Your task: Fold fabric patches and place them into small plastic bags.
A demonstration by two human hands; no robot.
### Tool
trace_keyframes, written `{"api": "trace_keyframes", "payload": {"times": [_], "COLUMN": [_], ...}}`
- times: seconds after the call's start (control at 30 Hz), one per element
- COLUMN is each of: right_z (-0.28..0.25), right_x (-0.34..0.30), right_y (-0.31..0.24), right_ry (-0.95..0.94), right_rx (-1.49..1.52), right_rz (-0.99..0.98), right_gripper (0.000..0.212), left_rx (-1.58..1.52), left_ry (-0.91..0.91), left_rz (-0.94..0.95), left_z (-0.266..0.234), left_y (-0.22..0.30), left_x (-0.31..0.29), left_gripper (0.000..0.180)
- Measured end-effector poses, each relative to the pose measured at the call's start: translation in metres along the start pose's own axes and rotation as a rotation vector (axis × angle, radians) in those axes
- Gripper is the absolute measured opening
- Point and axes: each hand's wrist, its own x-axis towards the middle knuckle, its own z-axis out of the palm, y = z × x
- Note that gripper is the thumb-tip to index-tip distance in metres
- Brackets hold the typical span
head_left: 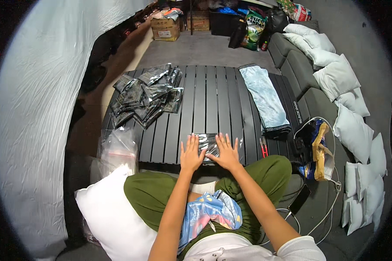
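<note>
On the near edge of the black slatted table [200, 95], a dark flat item in a shiny clear plastic sleeve [208, 142] lies under my hands. My left hand [191, 153] presses flat on its left side, fingers stretched out and pointing away from me. Mirroring it on the right side, my right hand [224, 152] also lies flat with fingers apart. The thumbs come close together over the packet. At the table's far left is a heap of similar dark packets [148, 93]. A folded light-blue and black cloth [265, 95] lies at the right.
Red-handled scissors or pliers [264, 149] lie right of my hands. Clear plastic bags [117, 150] and a white pillow [113, 213] sit at my left. A colourful bag [213, 213] rests on my lap. Cables, a phone [299, 199] and white pillows [337, 78] occupy the right-hand sofa.
</note>
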Motion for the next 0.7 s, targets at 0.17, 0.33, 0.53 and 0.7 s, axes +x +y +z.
{"api": "trace_keyframes", "payload": {"times": [0.17,0.33,0.53,0.7], "right_z": [0.016,0.028,0.017,-0.020], "right_x": [0.014,0.040,0.054,0.058], "right_y": [0.019,0.030,0.017,0.020], "right_ry": [0.063,0.315,0.301,0.198], "right_rx": [0.405,0.600,0.589,1.404], "right_rz": [0.201,0.289,0.252,0.275], "right_gripper": [0.071,0.034,0.019,0.012], "left_rx": [-0.103,-0.327,-0.758,-1.488], "left_ry": [0.126,0.235,0.120,-0.004], "left_rz": [-0.314,-0.529,-0.606,-0.609], "left_z": [0.006,0.005,-0.001,-0.045], "left_y": [-0.018,-0.028,-0.056,-0.038], "left_x": [-0.006,0.016,0.034,0.042], "left_gripper": [0.074,0.036,0.025,0.031]}}
